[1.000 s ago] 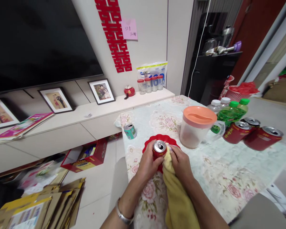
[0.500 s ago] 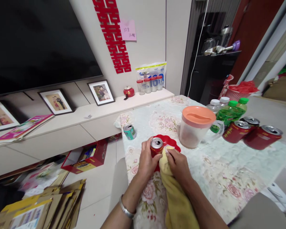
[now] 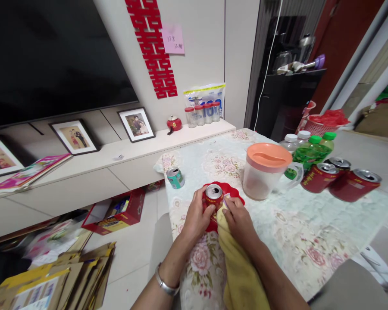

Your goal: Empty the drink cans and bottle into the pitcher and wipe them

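My left hand (image 3: 196, 214) is wrapped round a red drink can (image 3: 214, 196) with an opened silver top, held upright over a red scalloped plate (image 3: 234, 191). In my right hand (image 3: 239, 218) is a yellow cloth (image 3: 237, 262), bunched between the fingers close to the can's right side and trailing down towards me. Whether the cloth presses on the can is hard to make out. A teal can (image 3: 175, 178), opened, stands on the tablecloth to the left, beyond my left hand. Right of the plate is a clear pitcher (image 3: 260, 181) with an orange lid.
Several opened red cans (image 3: 355, 185) and bottles with green and white caps (image 3: 313, 148) stand at the table's right. Behind the table runs a white cabinet (image 3: 139, 151) with photo frames and glass jars (image 3: 203, 115). A red box (image 3: 116, 215) and cardboard (image 3: 71, 275) lie on the floor.
The can has turned and shifted slightly right in my left hand, so more of its printed side shows. My right hand with the cloth has moved slightly.
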Motion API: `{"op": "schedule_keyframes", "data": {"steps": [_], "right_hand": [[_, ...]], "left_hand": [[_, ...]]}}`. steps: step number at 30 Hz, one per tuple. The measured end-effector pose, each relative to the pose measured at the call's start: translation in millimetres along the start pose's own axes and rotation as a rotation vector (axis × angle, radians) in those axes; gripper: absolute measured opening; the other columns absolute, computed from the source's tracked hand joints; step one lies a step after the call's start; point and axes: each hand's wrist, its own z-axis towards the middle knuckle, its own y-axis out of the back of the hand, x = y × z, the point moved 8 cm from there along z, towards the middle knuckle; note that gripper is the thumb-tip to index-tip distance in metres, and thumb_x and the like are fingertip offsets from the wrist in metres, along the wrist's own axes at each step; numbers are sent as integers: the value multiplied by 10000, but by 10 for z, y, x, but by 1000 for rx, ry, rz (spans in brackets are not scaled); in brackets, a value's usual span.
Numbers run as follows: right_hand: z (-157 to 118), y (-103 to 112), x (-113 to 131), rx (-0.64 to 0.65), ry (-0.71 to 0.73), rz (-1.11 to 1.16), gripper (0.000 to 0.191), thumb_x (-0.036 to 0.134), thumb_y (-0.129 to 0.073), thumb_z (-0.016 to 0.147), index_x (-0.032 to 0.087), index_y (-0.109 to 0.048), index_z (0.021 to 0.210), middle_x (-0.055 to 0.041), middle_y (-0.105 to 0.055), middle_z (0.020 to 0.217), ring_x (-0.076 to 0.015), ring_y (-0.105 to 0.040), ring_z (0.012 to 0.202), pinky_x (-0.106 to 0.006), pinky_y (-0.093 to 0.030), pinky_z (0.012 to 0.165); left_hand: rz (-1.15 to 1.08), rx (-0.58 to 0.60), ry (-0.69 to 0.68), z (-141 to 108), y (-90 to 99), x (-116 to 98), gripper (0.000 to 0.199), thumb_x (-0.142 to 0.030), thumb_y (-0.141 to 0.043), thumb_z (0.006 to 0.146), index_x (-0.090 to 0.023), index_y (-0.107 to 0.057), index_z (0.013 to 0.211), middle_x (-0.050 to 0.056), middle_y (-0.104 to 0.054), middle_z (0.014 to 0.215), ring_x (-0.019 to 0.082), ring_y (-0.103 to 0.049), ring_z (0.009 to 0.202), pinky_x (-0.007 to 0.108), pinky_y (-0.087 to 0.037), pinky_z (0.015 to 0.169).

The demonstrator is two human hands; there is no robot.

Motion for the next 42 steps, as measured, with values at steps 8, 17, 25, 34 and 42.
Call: {"op": "schedule_keyframes", "data": {"steps": [8, 17, 25, 34, 42], "right_hand": [[-2, 6, -45, 51, -77, 53, 228, 159, -504, 883, 172, -728, 838, -99, -688, 769, -242, -630, 728, -404, -529, 730], [-35, 152, -39, -139, -191, 382, 352, 371, -515, 977, 179, -689, 1216, -118, -780, 1109, -251, -755, 932, -385, -620, 782], [25, 104, 98, -26, -46, 125, 425, 307, -487, 962, 152, -565, 1350, -164, -594, 1364, -254, -544, 1292, -414, -464, 1067], [-6, -38, -118, 86, -81, -52, 224, 130, -473, 839, 229, -504, 641, -54, -562, 674, -206, -487, 684, -328, -380, 660], [-2, 105, -47, 19, -81, 14, 302, 208, -499, 911, 230, -472, 611, -6, -518, 614, -172, -468, 637, -306, -329, 625]], "left_hand": [[102, -34, 30, 20, 64, -107, 655, -121, -606, 731, -184, -500, 1374, 121, -539, 1332, 285, -519, 1318, 471, -361, 1182], [-153, -28, 95, -50, -53, -41, 534, -245, -712, 800, -224, -447, 1262, 99, -644, 1320, 250, -643, 1214, 426, -487, 1059], [-50, -27, 28, -53, -37, -40, 631, -158, -636, 808, -207, -430, 1402, 125, -554, 1431, 273, -565, 1311, 477, -410, 1146], [53, -26, 23, 11, -19, -58, 641, -189, -693, 766, -227, -503, 1377, 102, -572, 1334, 277, -539, 1300, 464, -399, 1141], [-108, -59, 114, -60, -76, 28, 564, -276, -751, 749, -210, -422, 1203, 102, -634, 1243, 270, -626, 1177, 464, -456, 1052]]}}
